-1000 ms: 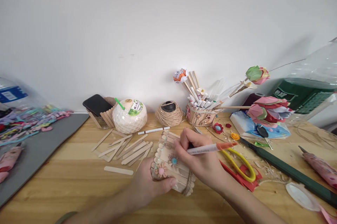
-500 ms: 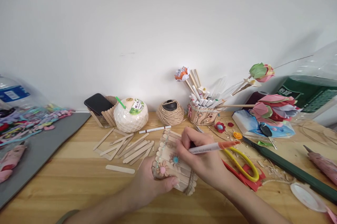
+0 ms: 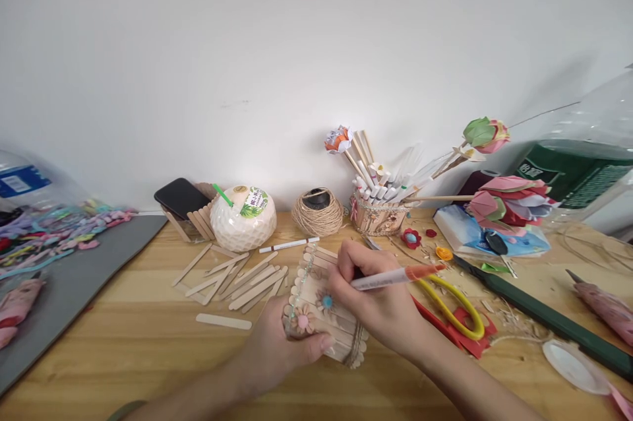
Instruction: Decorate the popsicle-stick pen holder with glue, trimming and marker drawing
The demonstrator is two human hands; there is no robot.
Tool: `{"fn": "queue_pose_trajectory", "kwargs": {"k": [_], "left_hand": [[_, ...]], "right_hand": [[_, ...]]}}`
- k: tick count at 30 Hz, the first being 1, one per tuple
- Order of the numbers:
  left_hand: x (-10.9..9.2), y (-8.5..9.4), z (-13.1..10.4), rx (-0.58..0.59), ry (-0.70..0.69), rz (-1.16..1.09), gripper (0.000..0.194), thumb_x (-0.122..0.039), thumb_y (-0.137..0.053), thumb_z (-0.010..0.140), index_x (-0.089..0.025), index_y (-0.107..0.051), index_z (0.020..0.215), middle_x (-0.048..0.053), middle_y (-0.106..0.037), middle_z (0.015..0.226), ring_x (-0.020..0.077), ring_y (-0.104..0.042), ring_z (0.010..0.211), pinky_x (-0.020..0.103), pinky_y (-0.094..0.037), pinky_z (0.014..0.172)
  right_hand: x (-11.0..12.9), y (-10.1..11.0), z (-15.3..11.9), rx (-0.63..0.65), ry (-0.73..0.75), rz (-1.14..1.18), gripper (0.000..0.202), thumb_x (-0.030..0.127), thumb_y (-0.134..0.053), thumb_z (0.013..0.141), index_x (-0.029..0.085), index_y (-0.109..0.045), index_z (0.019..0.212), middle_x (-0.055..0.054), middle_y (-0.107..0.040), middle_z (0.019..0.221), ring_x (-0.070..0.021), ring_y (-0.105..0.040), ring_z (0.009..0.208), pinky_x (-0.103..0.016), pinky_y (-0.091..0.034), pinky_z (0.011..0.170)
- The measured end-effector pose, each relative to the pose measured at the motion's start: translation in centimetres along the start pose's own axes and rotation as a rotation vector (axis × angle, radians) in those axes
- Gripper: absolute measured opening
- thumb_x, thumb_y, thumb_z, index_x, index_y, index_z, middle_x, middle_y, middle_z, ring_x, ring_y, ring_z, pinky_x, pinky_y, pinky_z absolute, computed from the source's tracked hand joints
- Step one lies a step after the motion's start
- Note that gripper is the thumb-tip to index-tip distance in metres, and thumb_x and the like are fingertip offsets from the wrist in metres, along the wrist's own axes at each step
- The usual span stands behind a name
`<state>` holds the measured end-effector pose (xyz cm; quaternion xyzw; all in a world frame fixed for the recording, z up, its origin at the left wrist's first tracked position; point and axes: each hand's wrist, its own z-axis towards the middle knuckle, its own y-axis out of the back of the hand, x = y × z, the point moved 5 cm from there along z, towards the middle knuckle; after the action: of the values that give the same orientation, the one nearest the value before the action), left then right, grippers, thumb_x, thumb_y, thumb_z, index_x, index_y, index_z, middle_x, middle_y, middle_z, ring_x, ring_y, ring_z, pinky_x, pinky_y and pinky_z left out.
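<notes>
My left hand [image 3: 289, 345] grips the lower left edge of a small craft-stick box [image 3: 341, 325], its thumb lying on the front face. Twine wraps one end of the box, and flowers with a pink and a blue centre decorate the face. My right hand [image 3: 373, 295] pinches an orange marker [image 3: 383, 278] like a pen over the upper right of that face. The orange end points up to the right; the writing tip is hidden behind my fingers. Left of the box, loose craft sticks [image 3: 257, 286] lie in a heap.
Behind stand a coconut [image 3: 242, 226] with a green straw, a twine ball [image 3: 316, 213] and a marker holder [image 3: 378, 216]. To the right lie yellow-handled scissors [image 3: 479, 325], red scraps and a dark green bar [image 3: 539, 309]. A grey mat [image 3: 99, 276] lies left.
The view has shifted very slightly. Both hands keep their grips on the box and the marker, with hardly any visible movement.
</notes>
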<state>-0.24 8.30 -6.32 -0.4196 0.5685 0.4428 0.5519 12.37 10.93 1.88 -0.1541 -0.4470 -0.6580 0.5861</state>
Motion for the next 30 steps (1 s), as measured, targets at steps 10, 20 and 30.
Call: {"fn": "queue_pose_trajectory", "kwargs": {"k": [10, 20, 30], "left_hand": [[0.22, 0.09, -0.04, 0.008, 0.008, 0.001, 0.022, -0.030, -0.071, 0.064, -0.016, -0.055, 0.071, -0.004, -0.049, 0.061, 0.0107, -0.042, 0.056, 0.022, -0.042, 0.055], [0.60, 0.16, -0.17, 0.013, 0.032, -0.010, 0.024, -0.032, -0.073, 0.064, -0.016, -0.056, 0.071, -0.003, -0.052, 0.062, 0.0113, -0.044, 0.058, 0.022, -0.042, 0.057], [0.30, 0.26, 0.03, 0.009, 0.024, -0.005, 0.026, -0.035, -0.072, 0.064, -0.015, -0.063, 0.078, 0.002, -0.064, 0.070, 0.0173, -0.057, 0.067, 0.027, -0.049, 0.064]], "right_hand": [[0.10, 0.03, 0.05, 0.003, -0.032, -0.005, 0.028, 0.010, -0.046, 0.072, 0.022, -0.026, 0.056, 0.008, -0.031, 0.049, -0.0071, -0.029, 0.043, -0.019, -0.024, 0.041], [0.02, -0.15, -0.06, 0.021, -0.039, -0.002, 0.028, 0.009, -0.046, 0.071, 0.022, -0.027, 0.055, 0.008, -0.030, 0.049, -0.0068, -0.028, 0.044, -0.019, -0.023, 0.041], [-0.36, 0.21, 0.41, -0.067, -0.151, 0.210, 0.028, 0.017, -0.050, 0.074, 0.022, -0.029, 0.055, 0.008, -0.032, 0.050, -0.0075, -0.028, 0.046, -0.019, -0.024, 0.042]]}}
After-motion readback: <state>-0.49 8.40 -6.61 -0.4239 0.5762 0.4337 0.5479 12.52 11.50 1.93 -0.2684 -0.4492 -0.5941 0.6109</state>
